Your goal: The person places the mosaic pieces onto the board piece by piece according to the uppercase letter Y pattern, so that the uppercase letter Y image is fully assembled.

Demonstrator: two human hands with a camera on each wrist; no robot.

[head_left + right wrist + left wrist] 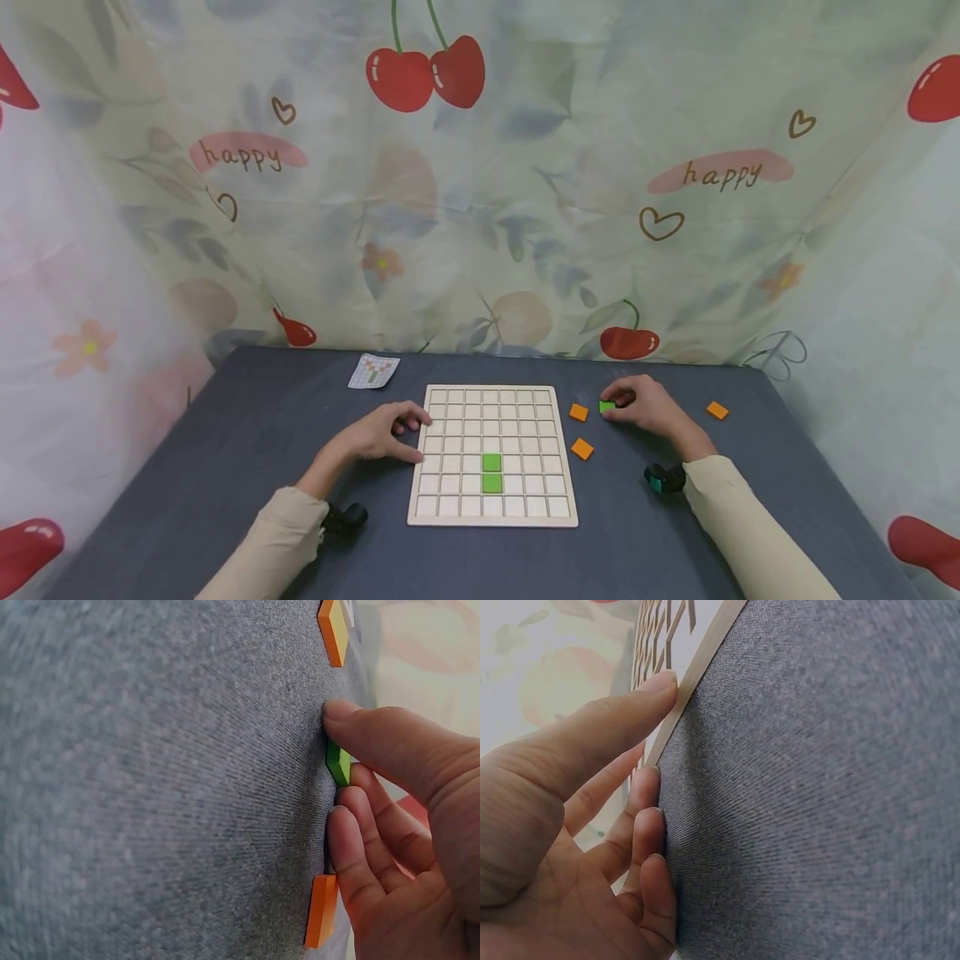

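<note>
A pale wooden grid board lies at the middle of the table, with two green square tiles in its lower middle cells, one above the other. At the board's left edge is my left hand, thumb and fingertips resting along the rim; the left wrist view has the thumb against that wooden edge. To the right of the board, my right hand pinches another green tile between thumb and fingers, low at the cloth. Part of this tile is hidden behind the thumb.
Two orange tiles lie between the board and my right hand, and a third orange tile lies farther right. A small card with a printed coloured grid pattern is at the back left. A patterned curtain hangs behind the dark table.
</note>
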